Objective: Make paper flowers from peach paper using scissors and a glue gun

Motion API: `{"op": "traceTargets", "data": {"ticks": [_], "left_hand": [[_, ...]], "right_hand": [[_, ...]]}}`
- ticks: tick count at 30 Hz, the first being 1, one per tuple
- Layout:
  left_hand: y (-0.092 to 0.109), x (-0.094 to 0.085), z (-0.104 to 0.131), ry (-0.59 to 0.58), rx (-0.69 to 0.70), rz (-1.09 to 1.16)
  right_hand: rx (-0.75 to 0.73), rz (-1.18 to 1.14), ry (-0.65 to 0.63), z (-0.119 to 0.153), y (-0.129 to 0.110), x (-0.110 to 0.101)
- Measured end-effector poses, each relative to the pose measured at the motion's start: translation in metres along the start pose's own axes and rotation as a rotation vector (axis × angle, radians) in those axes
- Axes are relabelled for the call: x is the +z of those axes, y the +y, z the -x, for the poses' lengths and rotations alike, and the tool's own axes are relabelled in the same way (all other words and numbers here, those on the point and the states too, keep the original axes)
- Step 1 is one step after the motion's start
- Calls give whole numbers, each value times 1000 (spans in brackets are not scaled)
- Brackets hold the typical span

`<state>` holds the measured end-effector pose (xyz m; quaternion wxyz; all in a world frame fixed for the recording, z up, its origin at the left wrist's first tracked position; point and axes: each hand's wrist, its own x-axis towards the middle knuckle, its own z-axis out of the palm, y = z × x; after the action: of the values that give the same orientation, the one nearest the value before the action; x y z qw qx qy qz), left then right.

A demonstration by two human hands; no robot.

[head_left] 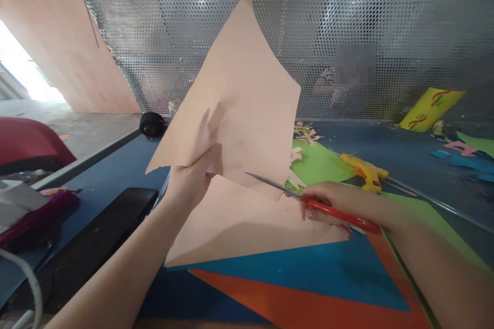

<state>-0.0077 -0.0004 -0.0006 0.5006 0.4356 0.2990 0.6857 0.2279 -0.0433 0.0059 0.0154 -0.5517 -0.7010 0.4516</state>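
A large pale pink sheet of paper (254, 82) stands raised in my left hand (196, 175), whose thumb and fingers pinch its lower left part. My right hand (324, 203) is closed around red-handled scissors (339, 212). Their blades point left, in front of the sheet's lower edge; whether they touch the paper I cannot tell. Below lies another pale pink piece (239, 231), and whether it joins the raised sheet is not clear. Under it are a blue sheet (309, 270) and an orange sheet (247, 295).
Beyond my right hand lie a yellow glue gun (366, 172), green paper (320, 162) and pink scraps (309, 134). A yellow packet (430, 108) rests at the back right. To the left are a black flat object (96, 236) and a magenta tool (50, 211). Perforated metal mesh (173, 20) closes the back.
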Motion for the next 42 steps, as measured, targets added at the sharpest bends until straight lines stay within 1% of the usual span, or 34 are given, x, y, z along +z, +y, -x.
{"op": "traceTargets", "data": {"ticks": [4, 8, 13, 20, 23, 27, 34, 37, 42], "left_hand": [[0, 2, 1, 24, -6, -15], [-4, 0, 1, 62, -3, -33], [-6, -2, 1, 54, 10, -35], [-1, 2, 3, 74, -29, -13], [1, 3, 5, 62, -61, 8], [1, 3, 6, 76, -94, 1], [0, 4, 5, 67, -74, -26], [0, 5, 6, 80, -73, -27], [-1, 3, 6, 64, -114, -17]], "right_hand": [[-33, 1, -16, -1, 5, 1], [-45, 12, -18, -2, 8, 1], [-41, 8, -14, -2, 8, 1], [17, -14, -37, -1, 0, 0], [-14, -13, -31, 0, 2, 0], [-52, 9, -21, 0, 7, 2], [-65, -33, -11, -4, 11, 4], [-42, -54, -15, -6, 12, 4], [-33, -81, -29, -3, 9, 3]]}}
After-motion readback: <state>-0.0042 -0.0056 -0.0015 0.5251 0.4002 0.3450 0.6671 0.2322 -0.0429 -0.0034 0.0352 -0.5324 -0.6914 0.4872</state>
